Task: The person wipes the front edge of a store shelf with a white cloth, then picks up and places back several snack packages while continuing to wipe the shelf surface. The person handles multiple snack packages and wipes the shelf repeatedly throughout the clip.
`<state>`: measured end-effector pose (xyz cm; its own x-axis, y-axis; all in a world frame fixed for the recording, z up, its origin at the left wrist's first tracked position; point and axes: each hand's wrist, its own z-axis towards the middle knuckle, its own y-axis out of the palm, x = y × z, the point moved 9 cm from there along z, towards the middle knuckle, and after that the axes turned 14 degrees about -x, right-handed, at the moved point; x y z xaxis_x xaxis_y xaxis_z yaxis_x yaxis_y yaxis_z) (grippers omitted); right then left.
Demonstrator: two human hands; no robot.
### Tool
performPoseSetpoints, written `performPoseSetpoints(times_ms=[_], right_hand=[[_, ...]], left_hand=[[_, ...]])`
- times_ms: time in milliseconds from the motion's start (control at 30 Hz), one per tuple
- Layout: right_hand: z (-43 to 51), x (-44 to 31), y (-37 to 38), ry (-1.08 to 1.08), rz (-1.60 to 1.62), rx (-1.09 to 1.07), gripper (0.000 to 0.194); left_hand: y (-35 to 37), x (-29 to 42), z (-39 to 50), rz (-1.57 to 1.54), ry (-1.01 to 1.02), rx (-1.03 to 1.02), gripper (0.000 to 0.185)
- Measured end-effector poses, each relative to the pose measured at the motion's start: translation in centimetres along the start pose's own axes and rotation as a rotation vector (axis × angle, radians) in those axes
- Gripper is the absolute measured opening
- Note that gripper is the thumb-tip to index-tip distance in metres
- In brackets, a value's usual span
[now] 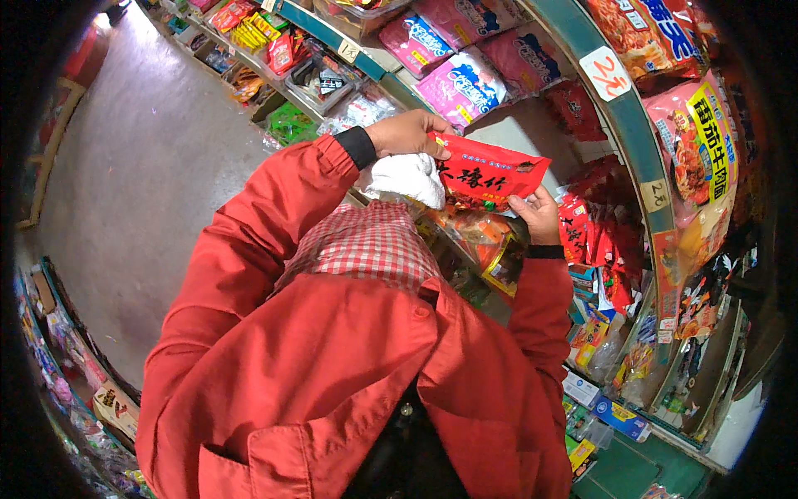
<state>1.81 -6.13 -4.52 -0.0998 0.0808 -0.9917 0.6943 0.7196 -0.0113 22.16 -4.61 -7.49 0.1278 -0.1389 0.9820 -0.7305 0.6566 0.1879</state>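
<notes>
A red snack packet (489,174) with black characters is held stretched between both hands, in front of the shelves. My left hand (408,134) pinches its upper left corner between thumb and fingers. The lower right edge of the packet is in my right hand (537,213), with the thumb on its front face. A bunched white cloth (408,179) shows right below my left hand, against the packet's left end; whether that hand grips it too, I cannot tell. More red packets (573,227) like this one stand on the shelf to the right of my right hand.
Pink and white packets (464,87) lie on the shelf ahead. A green shelf edge (645,143) with price tags curves along the right, noodle packs (698,150) beyond it. Clear plastic trays (324,81) of snacks stand at the upper left. Grey floor (149,168) lies left, another stocked shelf (81,374) lower left.
</notes>
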Motion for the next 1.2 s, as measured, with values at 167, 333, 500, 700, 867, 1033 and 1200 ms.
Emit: performPoseSetpoints(times_ms=[167, 333, 500, 700, 867, 1033, 1200], right_hand=[[0.9, -0.2, -0.4, 0.042, 0.019, 0.004, 0.035], [1.6, -1.1, -2.7, -0.047, 0.058, 0.095, 0.030], [1.0, -0.9, -5.3, -0.055, 0.110, 0.262, 0.029], [-0.9, -0.8, -11.1, -0.052, 0.245, 0.536, 0.025], [-3.3, 4.0, -21.5, 0.123, 0.194, 1.004, 0.036], [1.5, 3.8, -28.6, 0.126, -0.753, 0.800, 0.041], [5.0, 3.7, -31.2, 0.331, -1.111, 0.713, 0.041]], left_hand=[[-0.5, 1.1, -0.1, 0.110, 0.072, 0.077, 0.016], [-0.6, 3.0, 0.8, 0.316, 0.093, 0.240, 0.019], [-0.9, 3.1, 0.9, 0.132, 0.100, 0.403, 0.032], [-1.5, 2.0, -0.3, 0.187, 0.093, 0.417, 0.034], [-1.8, 0.4, -2.0, 0.073, 0.181, 0.404, 0.024], [-1.9, -0.4, -5.1, -0.052, 0.147, 0.420, 0.018], [-2.6, -1.9, -10.1, -0.026, 0.000, 0.563, 0.018]])
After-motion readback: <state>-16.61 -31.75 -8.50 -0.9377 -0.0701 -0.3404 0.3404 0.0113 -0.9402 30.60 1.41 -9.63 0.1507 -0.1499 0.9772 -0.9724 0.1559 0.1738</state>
